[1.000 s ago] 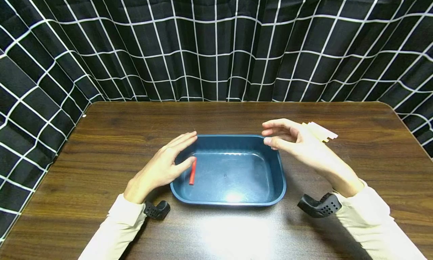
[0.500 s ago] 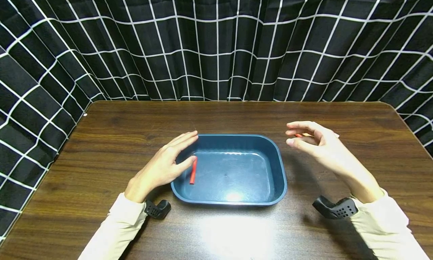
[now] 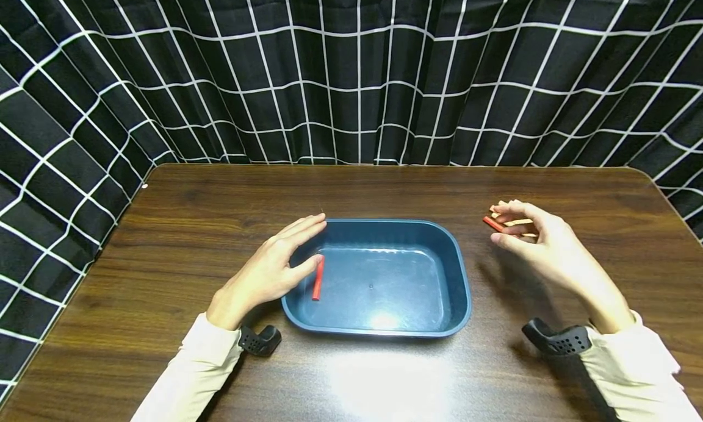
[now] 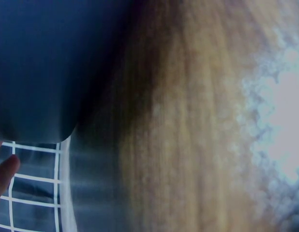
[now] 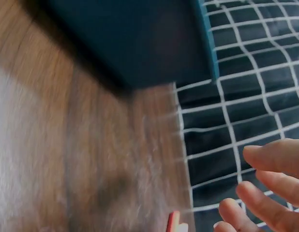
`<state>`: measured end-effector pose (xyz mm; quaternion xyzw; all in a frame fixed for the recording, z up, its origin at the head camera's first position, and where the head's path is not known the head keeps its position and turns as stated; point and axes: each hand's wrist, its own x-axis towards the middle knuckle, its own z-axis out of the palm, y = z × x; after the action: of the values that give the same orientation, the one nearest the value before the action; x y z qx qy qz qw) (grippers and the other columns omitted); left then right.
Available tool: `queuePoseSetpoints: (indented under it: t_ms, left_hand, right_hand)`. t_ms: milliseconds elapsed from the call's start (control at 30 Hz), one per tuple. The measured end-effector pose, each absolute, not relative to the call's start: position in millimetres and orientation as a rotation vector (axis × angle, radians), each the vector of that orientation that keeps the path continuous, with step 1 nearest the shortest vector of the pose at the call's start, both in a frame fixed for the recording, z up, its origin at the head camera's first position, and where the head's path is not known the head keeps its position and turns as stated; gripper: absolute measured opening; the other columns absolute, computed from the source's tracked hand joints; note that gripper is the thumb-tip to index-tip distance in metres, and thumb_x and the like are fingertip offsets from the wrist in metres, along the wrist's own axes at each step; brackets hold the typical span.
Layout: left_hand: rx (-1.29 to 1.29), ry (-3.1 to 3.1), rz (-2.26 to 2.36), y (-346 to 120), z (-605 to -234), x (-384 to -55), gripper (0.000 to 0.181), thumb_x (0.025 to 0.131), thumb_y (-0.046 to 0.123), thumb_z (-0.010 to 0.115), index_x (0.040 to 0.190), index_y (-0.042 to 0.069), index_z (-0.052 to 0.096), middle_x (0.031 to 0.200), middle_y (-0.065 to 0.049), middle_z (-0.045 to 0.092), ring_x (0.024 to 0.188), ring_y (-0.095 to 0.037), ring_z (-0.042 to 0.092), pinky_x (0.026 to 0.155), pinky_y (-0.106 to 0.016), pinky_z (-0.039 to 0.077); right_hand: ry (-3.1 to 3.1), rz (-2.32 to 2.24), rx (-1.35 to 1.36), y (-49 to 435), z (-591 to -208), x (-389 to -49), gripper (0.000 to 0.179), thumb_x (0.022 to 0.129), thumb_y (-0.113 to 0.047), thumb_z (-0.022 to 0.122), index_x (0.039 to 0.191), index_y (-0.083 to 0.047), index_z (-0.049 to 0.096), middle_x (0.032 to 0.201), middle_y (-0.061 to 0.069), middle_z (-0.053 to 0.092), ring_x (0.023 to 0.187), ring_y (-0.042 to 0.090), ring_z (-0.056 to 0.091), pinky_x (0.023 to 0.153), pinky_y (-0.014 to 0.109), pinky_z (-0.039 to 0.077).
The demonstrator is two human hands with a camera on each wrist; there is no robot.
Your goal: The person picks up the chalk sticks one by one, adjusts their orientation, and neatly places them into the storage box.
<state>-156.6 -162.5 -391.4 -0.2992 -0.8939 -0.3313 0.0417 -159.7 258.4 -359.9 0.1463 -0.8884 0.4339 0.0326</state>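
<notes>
A blue plastic basin stands at the middle of the table. My left hand lies on its left rim with straight fingers, the thumb reaching inside. Beside that thumb tip a short red stick lies in the basin. To the right of the basin, my right hand hovers with spread, slightly bent fingers over a second red stick and several pale sticks, partly hidden behind the fingers. In the right wrist view these fingers are apart from the red stick end at the bottom edge.
A brown wood-grain table carries everything. Behind it hangs a black curtain with a white grid. Bright glare lies on the table in front of the basin. A black wrist mount sits on each sleeve.
My right hand has moved right, from the basin's far right corner to the sticks, uncovering a red stick. My left hand has stayed on the rim.
</notes>
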Motion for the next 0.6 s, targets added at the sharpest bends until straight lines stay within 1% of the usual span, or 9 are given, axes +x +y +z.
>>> queuePoseSetpoints:
  t_ms: [67, 133, 167, 233, 300, 333, 367, 500, 600]
  left_hand:
    - [-0.919, -2.737, -1.018, -162, -392, -157, 0.055, 0.094, 0.021, 0.065, 0.144, 0.004, 0.051, 0.154, -0.01, 0.046, 0.146, -0.032, 0.038, 0.12, -0.048, 0.032]
    - [-0.921, -2.733, -1.021, -162, -391, -157, 0.055, 0.094, 0.021, 0.066, 0.144, 0.003, 0.051, 0.154, -0.011, 0.046, 0.146, -0.032, 0.039, 0.12, -0.048, 0.033]
    - [-0.923, -2.729, -1.021, -162, -391, -157, 0.055, 0.094, 0.021, 0.065, 0.144, 0.003, 0.051, 0.154, -0.011, 0.046, 0.146, -0.033, 0.039, 0.12, -0.048, 0.033]
    - [-0.923, -2.723, -1.016, -163, -391, -157, 0.054, 0.094, 0.02, 0.066, 0.143, 0.003, 0.051, 0.153, -0.012, 0.047, 0.145, -0.033, 0.039, 0.12, -0.048, 0.033]
    - [-0.918, -2.724, -1.004, -163, -391, -158, 0.054, 0.093, 0.02, 0.066, 0.143, 0.004, 0.051, 0.153, -0.012, 0.047, 0.145, -0.033, 0.039, 0.12, -0.048, 0.033]
    - [-0.912, -2.729, -1.005, -163, -391, -158, 0.055, 0.093, 0.02, 0.066, 0.144, 0.004, 0.051, 0.154, -0.011, 0.046, 0.145, -0.032, 0.039, 0.12, -0.048, 0.033]
    - [-0.909, -2.734, -1.004, -163, -391, -158, 0.055, 0.093, 0.02, 0.066, 0.144, 0.005, 0.051, 0.154, -0.01, 0.046, 0.146, -0.031, 0.039, 0.12, -0.048, 0.033]
    - [-0.904, -2.74, -1.009, -163, -390, -157, 0.055, 0.093, 0.02, 0.067, 0.144, 0.005, 0.051, 0.154, -0.009, 0.046, 0.146, -0.031, 0.039, 0.121, -0.047, 0.032]
    - [-0.914, -2.737, -1.014, -162, -390, -156, 0.055, 0.093, 0.02, 0.067, 0.144, 0.005, 0.051, 0.154, -0.009, 0.046, 0.146, -0.031, 0.039, 0.121, -0.046, 0.032]
  right_hand:
    - [-2.735, 1.309, 0.468, 262, -364, -162, 0.04, 0.088, 0.003, 0.068, 0.125, 0.01, 0.055, 0.11, -0.042, 0.048, 0.09, -0.02, 0.057, 0.073, 0.002, 0.048]
    - [-2.742, 1.278, 0.47, 265, -367, -163, 0.04, 0.087, 0.004, 0.069, 0.125, 0.009, 0.056, 0.114, -0.038, 0.048, 0.09, -0.021, 0.056, 0.072, 0.002, 0.048]
    - [-2.743, 1.27, 0.475, 267, -368, -164, 0.041, 0.087, 0.005, 0.069, 0.125, 0.01, 0.056, 0.119, -0.03, 0.054, 0.089, -0.021, 0.056, 0.072, 0.002, 0.048]
    - [-2.748, 1.246, 0.479, 269, -371, -166, 0.041, 0.086, 0.006, 0.069, 0.125, 0.01, 0.056, 0.128, -0.008, 0.06, 0.089, -0.023, 0.054, 0.071, 0.001, 0.048]
    - [-2.751, 1.202, 0.485, 270, -373, -168, 0.041, 0.085, 0.006, 0.07, 0.124, 0.01, 0.057, 0.133, 0.018, 0.058, 0.088, -0.025, 0.052, 0.071, 0.0, 0.047]
    - [-2.753, 1.18, 0.49, 270, -374, -169, 0.041, 0.085, 0.006, 0.07, 0.124, 0.009, 0.058, 0.133, 0.028, 0.056, 0.088, -0.025, 0.051, 0.071, 0.0, 0.046]
    - [-2.75, 1.159, 0.496, 270, -375, -169, 0.041, 0.084, 0.006, 0.07, 0.123, 0.01, 0.058, 0.132, 0.035, 0.054, 0.088, -0.027, 0.049, 0.071, -0.001, 0.045]
    - [-2.746, 1.055, 0.493, 273, -381, -171, 0.04, 0.082, 0.006, 0.073, 0.121, 0.007, 0.062, 0.123, 0.032, 0.061, 0.089, -0.029, 0.045, 0.072, -0.003, 0.042]
    - [-2.741, 0.969, 0.494, 276, -386, -171, 0.04, 0.08, 0.005, 0.074, 0.118, 0.007, 0.063, 0.119, 0.031, 0.064, 0.089, -0.029, 0.041, 0.073, -0.005, 0.039]
